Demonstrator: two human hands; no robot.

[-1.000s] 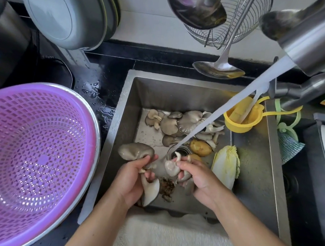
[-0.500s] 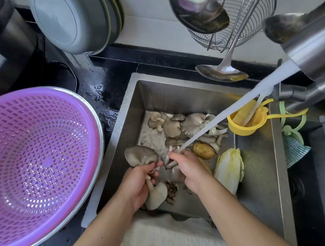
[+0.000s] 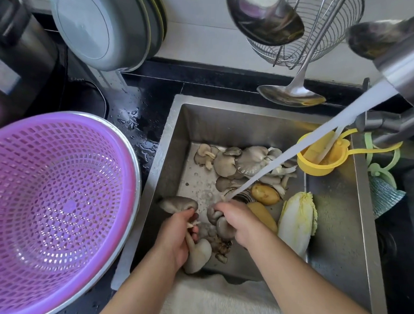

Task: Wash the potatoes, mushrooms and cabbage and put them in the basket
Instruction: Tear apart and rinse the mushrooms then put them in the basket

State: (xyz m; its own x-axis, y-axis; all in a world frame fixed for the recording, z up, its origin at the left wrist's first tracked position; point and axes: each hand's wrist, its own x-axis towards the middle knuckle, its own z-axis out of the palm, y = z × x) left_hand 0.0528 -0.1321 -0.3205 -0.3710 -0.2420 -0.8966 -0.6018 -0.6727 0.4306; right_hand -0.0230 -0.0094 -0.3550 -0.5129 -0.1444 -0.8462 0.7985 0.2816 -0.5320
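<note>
While water runs: both hands work in the sink (image 3: 175, 140).
Left hand (image 3: 175, 236): fingers curled round mushroom stems (image 3: 197, 254).
Right hand (image 3: 238, 218): grips a mushroom (image 3: 221, 226) beneath it, fingertips hidden.
Second potato (image 3: 261, 213): half covered behind the right hand.

Right hand (image 3: 239, 221): 1.0 s ago it held a pale mushroom piece palm-side up just below the water stream; now turned knuckles-up, fingers curled over a grey mushroom cluster (image 3: 218, 221) at lower centre of the frame.
Water stream (image 3: 295, 152): now lands on the right hand's fingertips; earlier it fell past them toward the drain.
Left hand (image 3: 176, 237): grip on the stemmed mushrooms (image 3: 197, 253) unchanged; shifted slightly right with the view.
</note>
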